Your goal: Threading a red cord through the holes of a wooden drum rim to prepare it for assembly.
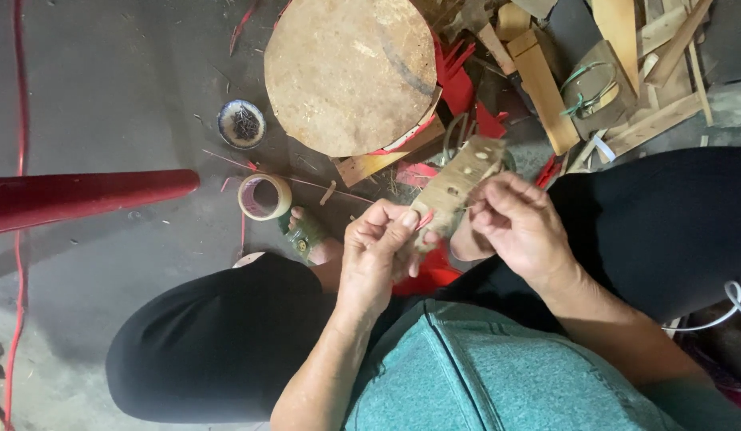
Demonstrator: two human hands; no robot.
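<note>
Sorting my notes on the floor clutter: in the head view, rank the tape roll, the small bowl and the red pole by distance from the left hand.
1. Tape roll, just up-left of the left hand.
2. Small bowl, higher up-left.
3. Red pole, far left.

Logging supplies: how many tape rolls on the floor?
1. The tape roll lies on the grey floor, just right of the red pole's end, below the small bowl. More could be hidden in the wood scrap pile.

Round board [350,72] is rough, matt wood; the pole [91,195] glossy red; tape roll [264,196] smooth; the floor [107,80] dull, gritty concrete.
</note>
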